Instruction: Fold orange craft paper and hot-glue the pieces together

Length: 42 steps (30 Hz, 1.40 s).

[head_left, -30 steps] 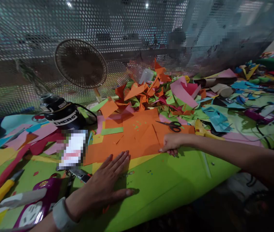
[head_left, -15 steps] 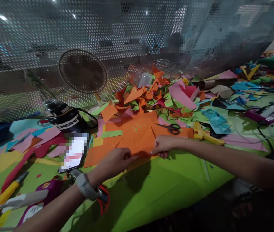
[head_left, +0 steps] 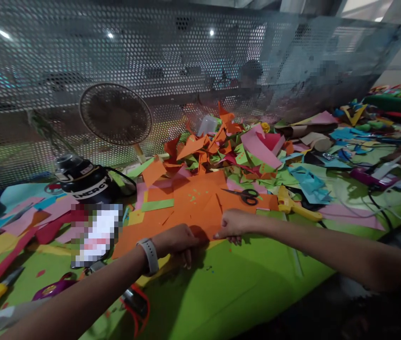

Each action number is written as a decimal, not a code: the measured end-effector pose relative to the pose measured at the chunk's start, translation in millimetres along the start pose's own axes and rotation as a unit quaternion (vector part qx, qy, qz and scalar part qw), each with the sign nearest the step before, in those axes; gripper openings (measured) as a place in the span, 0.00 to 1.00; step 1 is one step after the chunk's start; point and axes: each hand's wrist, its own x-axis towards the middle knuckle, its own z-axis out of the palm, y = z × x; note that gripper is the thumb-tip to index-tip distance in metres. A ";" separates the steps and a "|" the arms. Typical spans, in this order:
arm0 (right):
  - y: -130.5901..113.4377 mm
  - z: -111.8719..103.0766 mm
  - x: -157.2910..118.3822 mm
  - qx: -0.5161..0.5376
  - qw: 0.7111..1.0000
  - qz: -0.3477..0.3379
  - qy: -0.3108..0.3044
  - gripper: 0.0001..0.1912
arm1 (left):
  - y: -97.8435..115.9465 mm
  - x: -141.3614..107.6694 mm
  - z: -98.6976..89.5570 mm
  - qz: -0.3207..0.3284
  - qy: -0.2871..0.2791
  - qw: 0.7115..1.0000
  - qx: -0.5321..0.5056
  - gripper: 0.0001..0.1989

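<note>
one green table [head_left: 229, 293] spreads across the lower frame, with orange paper [head_left: 193, 217] in the middle. the left hand [head_left: 178, 238], flat with spread fingers a second ago, is now curled at the paper's bottom edge, near the right hand [head_left: 236, 224], curled there too. i cannot tell if they pinch it. black scissors [head_left: 243, 194] lie just above the right hand.

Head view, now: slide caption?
Left hand and right hand at the near edge of orange paper, black scissors lying beyond.
</note>
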 end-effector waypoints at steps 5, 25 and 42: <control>5.1 0.9 1.5 0.000 1.000 -0.015 0.004 0.26 | -13.4 -13.7 -6.7 -0.014 0.006 1.000 0.010 0.31; 5.4 20.1 -21.1 -0.108 0.975 -0.050 0.188 0.23 | -30.0 -17.2 -26.0 0.198 0.337 0.900 0.194 0.26; 19.4 30.9 -29.9 -0.115 0.955 -0.117 0.249 0.23 | -6.0 -18.2 -17.9 0.275 0.249 0.915 0.161 0.09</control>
